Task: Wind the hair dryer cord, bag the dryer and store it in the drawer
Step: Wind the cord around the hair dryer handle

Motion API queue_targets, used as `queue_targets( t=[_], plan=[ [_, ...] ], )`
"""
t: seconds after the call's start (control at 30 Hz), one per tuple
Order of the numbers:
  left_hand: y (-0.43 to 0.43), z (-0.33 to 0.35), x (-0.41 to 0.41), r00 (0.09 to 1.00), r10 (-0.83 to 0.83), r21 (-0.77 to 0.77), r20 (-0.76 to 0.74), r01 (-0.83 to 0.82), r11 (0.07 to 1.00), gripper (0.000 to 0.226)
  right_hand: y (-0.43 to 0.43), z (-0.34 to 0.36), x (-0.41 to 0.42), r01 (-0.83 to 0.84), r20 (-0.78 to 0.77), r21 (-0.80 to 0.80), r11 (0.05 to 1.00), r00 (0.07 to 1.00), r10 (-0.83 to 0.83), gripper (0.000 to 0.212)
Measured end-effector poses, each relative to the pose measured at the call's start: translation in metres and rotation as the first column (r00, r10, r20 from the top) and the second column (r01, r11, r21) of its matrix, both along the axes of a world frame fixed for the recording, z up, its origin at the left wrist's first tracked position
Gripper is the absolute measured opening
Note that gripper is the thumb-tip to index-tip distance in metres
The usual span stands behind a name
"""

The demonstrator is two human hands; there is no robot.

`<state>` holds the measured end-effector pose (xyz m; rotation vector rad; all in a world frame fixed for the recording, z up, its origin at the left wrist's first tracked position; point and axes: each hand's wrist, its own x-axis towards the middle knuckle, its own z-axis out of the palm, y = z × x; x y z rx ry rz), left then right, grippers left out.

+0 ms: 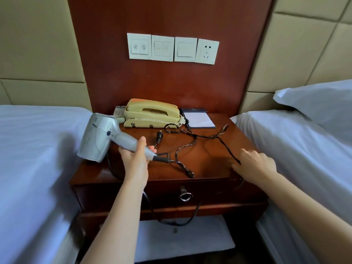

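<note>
My left hand (pixel 135 159) grips the handle of a silver hair dryer (pixel 99 138), holding it above the left side of the wooden nightstand (pixel 205 161), nozzle pointing down. Its black cord (pixel 190 141) lies in loose twisted loops over the nightstand top, with the plug (pixel 159 137) near the phone. One stretch of cord runs to my right hand (pixel 254 165), which pinches it near the front right edge. More cord hangs in a loop in front of the closed drawer (pixel 209 191), which has a metal ring pull (pixel 185 196). No bag is in view.
A cream telephone (pixel 152 113) and a notepad (pixel 199 119) stand at the back of the nightstand, a remote (pixel 119 111) beside the phone. White beds flank it left (pixel 34 159) and right (pixel 297 149). Wall switches and a socket (pixel 207 51) sit above.
</note>
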<state>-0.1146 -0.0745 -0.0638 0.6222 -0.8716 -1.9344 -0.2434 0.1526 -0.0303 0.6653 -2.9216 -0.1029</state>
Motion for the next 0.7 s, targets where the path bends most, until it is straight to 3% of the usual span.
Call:
queue_targets(
  t=[0.13,0.27,0.37,0.43,0.5,0.57,0.63,0.7],
  plan=[
    [0.003,0.001,0.003,1.000,0.000,-0.006,-0.003,0.000,1.000,0.053,0.013,-0.007,0.002,0.048,0.117,-0.083,0.995,0.992,-0.038,0.027],
    [0.004,-0.001,0.003,1.000,-0.004,-0.020,0.009,0.004,1.000,0.049,0.011,-0.011,-0.010,0.027,0.347,-0.436,0.899,0.927,0.141,0.036],
    [0.003,-0.002,0.002,1.000,0.006,-0.028,0.028,-0.005,1.000,0.050,0.001,-0.003,-0.010,0.271,0.531,-0.754,0.598,0.787,0.313,0.037],
    [0.004,0.000,0.002,0.999,-0.008,-0.029,0.031,0.009,1.000,0.049,-0.007,0.004,-0.011,0.497,0.622,-0.782,0.375,0.646,0.443,0.034],
    [0.005,0.003,0.002,0.999,-0.031,-0.022,0.029,0.032,0.999,0.046,-0.014,0.010,-0.017,0.611,0.618,-0.761,0.216,0.581,0.530,0.033],
    [0.006,0.008,0.002,0.998,-0.062,0.005,0.020,0.062,0.998,0.038,-0.023,0.019,-0.026,0.608,0.556,-0.787,0.102,0.629,0.543,0.034],
    [0.006,0.014,0.002,0.995,-0.096,0.027,-0.003,0.096,0.995,0.025,-0.031,0.034,-0.038,0.525,0.456,-0.851,0.001,0.739,0.496,0.035],
    [0.006,0.019,0.001,0.993,-0.119,0.024,-0.021,0.120,0.993,0.021,-0.040,0.051,-0.049,0.397,0.344,-0.917,-0.036,0.834,0.432,0.033]
  ],
)
